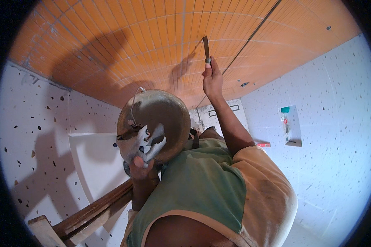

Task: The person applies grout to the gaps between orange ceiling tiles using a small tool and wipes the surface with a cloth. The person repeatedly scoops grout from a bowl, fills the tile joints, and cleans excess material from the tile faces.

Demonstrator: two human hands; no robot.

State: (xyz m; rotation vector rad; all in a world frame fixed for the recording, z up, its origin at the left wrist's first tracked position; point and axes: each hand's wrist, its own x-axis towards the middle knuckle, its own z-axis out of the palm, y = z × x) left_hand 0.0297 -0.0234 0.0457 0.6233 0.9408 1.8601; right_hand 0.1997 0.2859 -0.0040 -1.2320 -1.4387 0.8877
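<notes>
My right hand [212, 80] is closed around the handle of a narrow, dark putty knife [206, 47]. Its blade lies at or just over the orange tiled wall [152, 24], which has thin grey grout lines. At centre left, my left hand [141, 166] grips a round, grout-stained bucket [167, 117] at its near side, together with a crumpled grey rag or scrap [146, 144] over the rim. The bucket has a wire handle and a grey, paste-like coating inside. Most left-hand fingers are hidden behind these.
Wooden rails, perhaps a ladder [90, 210], stand at lower left beside a white fixture [95, 160]. Speckled walls [329, 173] flank both sides. A recessed niche [292, 127] on the right holds small items, with a red bar, perhaps a level [264, 145], nearby.
</notes>
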